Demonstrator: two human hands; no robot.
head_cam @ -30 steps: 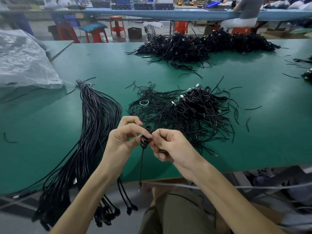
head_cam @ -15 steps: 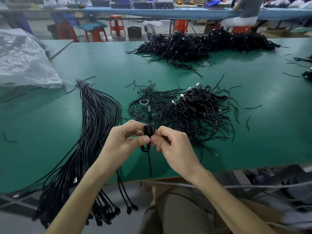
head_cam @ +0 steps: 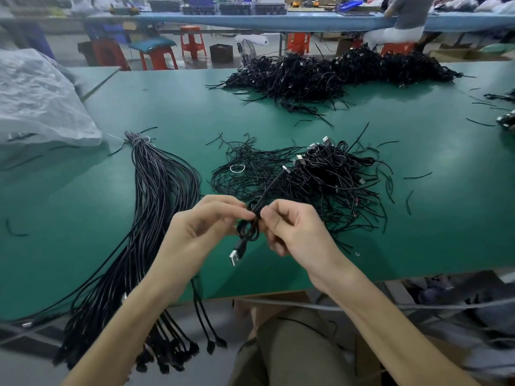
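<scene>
Pinching a small coiled black cable [head_cam: 249, 229] from both sides, left hand [head_cam: 200, 232] and right hand [head_cam: 295, 232] close together, fingers curled onto the loops, just above the near part of the green counter [head_cam: 446, 218]. Dangling below the coil, a USB plug [head_cam: 236, 256]; sticking up and away, the other cable end. Just beyond, a pile of coiled cables [head_cam: 328, 174]; to the left, a long tied bundle [head_cam: 156, 196] draped over the counter edge.

I see a black cable [head_cam: 249, 232] with a silver plug [head_cam: 235, 257], a green table [head_cam: 446, 218], black cable piles [head_cam: 334, 174], red stools [head_cam: 192, 41], a translucent white bag [head_cam: 39, 101].
</scene>
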